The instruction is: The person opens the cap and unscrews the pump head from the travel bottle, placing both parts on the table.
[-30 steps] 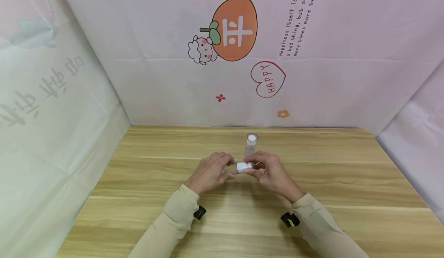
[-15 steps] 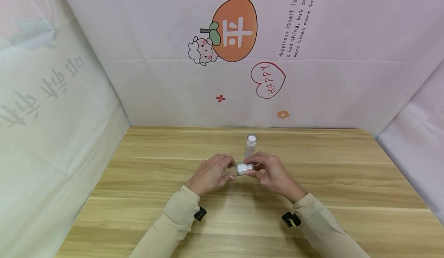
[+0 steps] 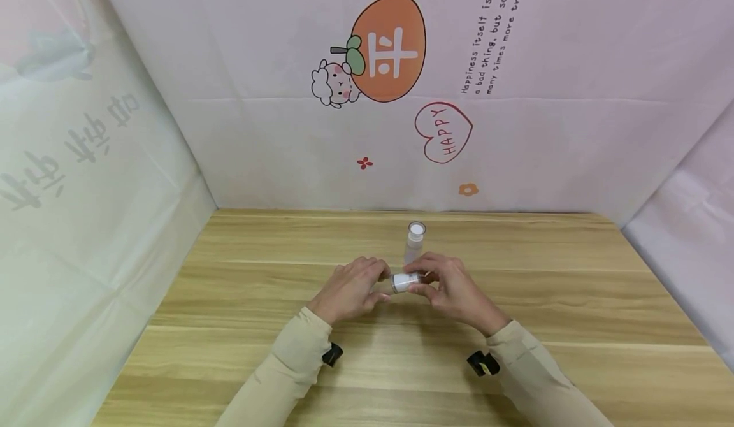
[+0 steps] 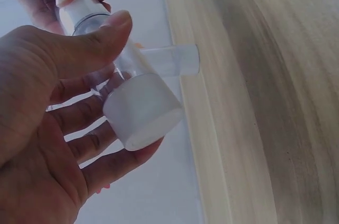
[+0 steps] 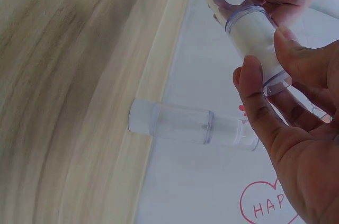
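Observation:
Between the hands, above the table, a small clear bottle (image 3: pixel 405 281) with white ends lies tilted on its side. My left hand (image 3: pixel 350 289) grips its clear body near the wide white base (image 4: pixel 143 113), thumb on one side and fingers curled round the other. At the opposite end, my right hand (image 3: pixel 450 287) pinches the white section under its clear cover (image 5: pixel 257 38) between thumb and fingers. A second, similar bottle (image 3: pixel 414 239) stands upright just beyond the hands, touched by neither as far as I can see; the right wrist view shows its white base and clear body.
Under everything is a wood-grain table (image 3: pixel 258 350). A white printed backdrop (image 3: pixel 275 146) rises at its back edge, and a pale sheet (image 3: pixel 103 223) hangs along the left side. Another pale sheet (image 3: pixel 699 204) hangs on the right.
Both hands and the held bottle have shifted very slightly to the right and toward the person. The grips look the same, and the standing bottle has stayed in place.

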Tool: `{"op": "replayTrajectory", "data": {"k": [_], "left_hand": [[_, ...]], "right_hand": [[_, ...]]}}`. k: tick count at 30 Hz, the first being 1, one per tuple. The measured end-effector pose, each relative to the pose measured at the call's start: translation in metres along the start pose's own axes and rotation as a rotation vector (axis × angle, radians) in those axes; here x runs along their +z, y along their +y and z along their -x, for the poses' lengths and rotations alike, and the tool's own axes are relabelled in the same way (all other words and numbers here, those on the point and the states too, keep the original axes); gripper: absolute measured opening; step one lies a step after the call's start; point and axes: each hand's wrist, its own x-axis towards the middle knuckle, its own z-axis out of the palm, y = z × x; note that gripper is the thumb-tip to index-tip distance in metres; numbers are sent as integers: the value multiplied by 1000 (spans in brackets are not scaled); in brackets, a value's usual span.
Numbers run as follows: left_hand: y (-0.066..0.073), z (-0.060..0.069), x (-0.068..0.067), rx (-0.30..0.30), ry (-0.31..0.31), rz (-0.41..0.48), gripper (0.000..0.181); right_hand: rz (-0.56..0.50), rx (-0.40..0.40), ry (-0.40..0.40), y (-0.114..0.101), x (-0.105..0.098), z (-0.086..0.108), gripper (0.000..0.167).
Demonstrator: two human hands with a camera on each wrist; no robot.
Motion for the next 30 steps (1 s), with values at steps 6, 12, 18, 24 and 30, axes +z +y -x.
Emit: {"op": "replayTrajectory", "data": {"k": [6,12,18,24,30], "left_hand": [[-1,0,1,15,29,18,34],[-3,0,-1,29,70,24,33],[-2,-1,-3,30,88,35,35],[-2,0,-4,17,88,21,35],[-2,0,-4,13,72,-47,35]], "right_hand": [[-20,-5,11,-1,-2,0,25],[-55,5,72,0,0,2,29],[-61,-8,126,1,3,2,30],[-54,-24,134,0,4,2,31],[-15,-24,100,-2,3,0,29]]}}
